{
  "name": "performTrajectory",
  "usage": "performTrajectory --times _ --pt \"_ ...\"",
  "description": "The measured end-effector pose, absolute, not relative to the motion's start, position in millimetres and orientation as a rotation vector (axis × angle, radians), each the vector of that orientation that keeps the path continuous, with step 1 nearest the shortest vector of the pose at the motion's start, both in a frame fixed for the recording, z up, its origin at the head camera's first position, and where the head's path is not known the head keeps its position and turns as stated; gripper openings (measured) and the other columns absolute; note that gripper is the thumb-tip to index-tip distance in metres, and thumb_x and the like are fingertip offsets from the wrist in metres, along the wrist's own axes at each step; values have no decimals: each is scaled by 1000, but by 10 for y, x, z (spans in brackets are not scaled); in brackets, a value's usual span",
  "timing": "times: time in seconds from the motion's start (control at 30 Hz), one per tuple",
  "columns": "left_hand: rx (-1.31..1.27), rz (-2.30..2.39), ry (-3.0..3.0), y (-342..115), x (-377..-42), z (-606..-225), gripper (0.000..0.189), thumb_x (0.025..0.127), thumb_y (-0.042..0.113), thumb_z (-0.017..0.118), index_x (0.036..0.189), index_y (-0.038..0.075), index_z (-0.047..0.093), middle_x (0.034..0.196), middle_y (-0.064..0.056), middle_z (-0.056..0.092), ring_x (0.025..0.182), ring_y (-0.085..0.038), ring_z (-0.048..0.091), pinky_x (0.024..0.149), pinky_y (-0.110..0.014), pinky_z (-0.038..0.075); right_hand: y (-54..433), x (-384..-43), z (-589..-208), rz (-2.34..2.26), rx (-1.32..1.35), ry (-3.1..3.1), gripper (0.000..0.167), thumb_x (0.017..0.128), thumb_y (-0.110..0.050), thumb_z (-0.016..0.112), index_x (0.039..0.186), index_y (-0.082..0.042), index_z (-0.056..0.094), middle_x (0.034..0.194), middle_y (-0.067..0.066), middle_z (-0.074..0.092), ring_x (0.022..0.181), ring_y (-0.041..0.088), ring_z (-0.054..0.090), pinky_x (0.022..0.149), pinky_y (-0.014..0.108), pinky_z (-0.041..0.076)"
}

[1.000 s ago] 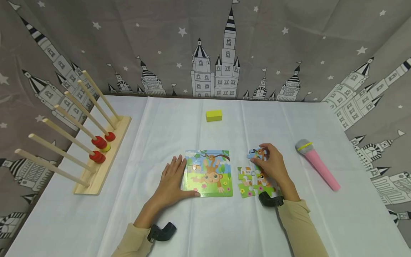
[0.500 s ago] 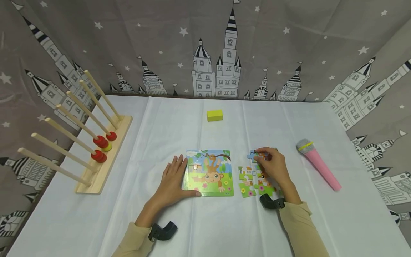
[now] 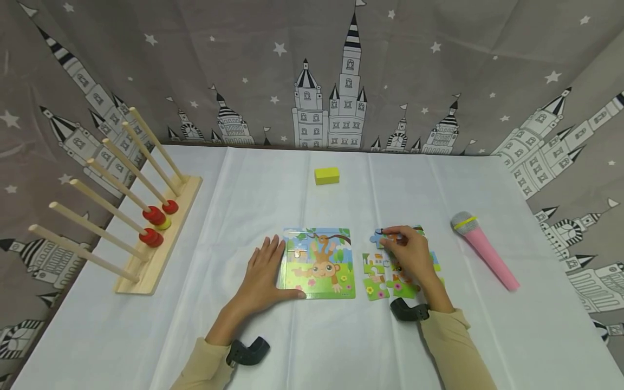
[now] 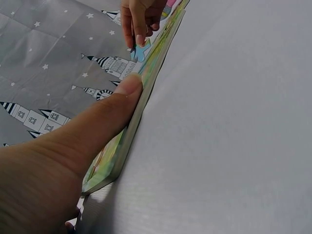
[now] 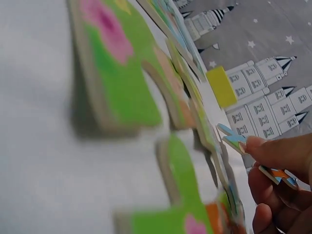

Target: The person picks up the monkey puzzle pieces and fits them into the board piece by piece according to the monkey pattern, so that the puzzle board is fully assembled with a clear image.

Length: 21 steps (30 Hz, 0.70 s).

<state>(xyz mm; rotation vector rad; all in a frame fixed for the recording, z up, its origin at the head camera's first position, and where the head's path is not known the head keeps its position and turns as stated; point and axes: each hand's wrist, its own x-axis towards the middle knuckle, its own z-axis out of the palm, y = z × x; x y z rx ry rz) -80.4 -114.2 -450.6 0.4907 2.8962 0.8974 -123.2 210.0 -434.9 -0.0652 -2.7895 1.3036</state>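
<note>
My left hand [image 3: 260, 276] rests along the left side of a square monkey puzzle board [image 3: 336, 254], fingers extended. In the left wrist view its thumb [image 4: 97, 124] lies straight on the board's near rim. Right of the board, my right hand [image 3: 414, 257] pinches a blue jigsaw piece [image 3: 376, 238] between thumb and fingers, over a group of loose pieces [image 3: 375, 287]. The right wrist view shows the held piece's light blue and green end [image 5: 233, 140] at the thumb tip; the palm side hides part of it. An orange and blue bit [image 5: 278, 175] shows below the thumb.
A yellow block [image 3: 326, 176] lies behind the board. To the right is a pink toy microphone [image 3: 489, 254] with a grey head. At the left stands a wooden peg rack [image 3: 168, 257] with red and yellow rings. A castle-print cloth hangs behind the table.
My right hand has shifted slightly left and nearer, with the blue jigsaw piece, uncovering loose pieces at its right. My left hand stays in place on the board.
</note>
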Motion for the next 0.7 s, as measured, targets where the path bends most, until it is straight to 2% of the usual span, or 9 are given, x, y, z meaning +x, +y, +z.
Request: performTrajectory --times 0.27,0.43,0.47,0.57,0.7 --pt "491 891 2899 -1134 -808 -4507 114 58 52 78 142 -2 22 151 -20 15 140 -36 7 111 -54 9 1906 -1264 -4357 1529 4 -2718 20 82 -19 67 99 -11 64 76 7 56 50 9 36 45 21 35" --pt "485 894 2895 -1128 -805 -4504 114 59 51 78 142 -2 22 151 -20 15 140 -36 7 111 -54 8 1661 -1283 -4339 1553 85 -2716 19 81 -18 68 97 -9 64 73 8 54 50 8 39 45 20 36" --pt "484 895 2894 -1128 -806 -4505 114 59 51 78 142 -2 22 151 -20 15 140 -36 7 111 -54 8 1604 -1288 -4340 1526 100 -2718 18 80 -18 69 96 -10 65 71 7 53 50 9 38 45 21 33" --pt "479 891 2892 -1131 -805 -4508 114 59 52 78 143 -1 21 151 -19 15 141 -36 6 111 -54 8 1435 -1316 -4356 1507 137 -2714 17 79 -18 70 93 -11 65 71 5 55 53 11 40 47 20 34" --pt "488 877 2897 -1133 -809 -4515 114 60 53 77 143 -1 21 151 -19 14 141 -36 6 111 -54 8 1235 -1362 -4392 1453 260 -2702 17 77 -18 71 91 -10 65 82 4 63 58 11 44 52 20 39"
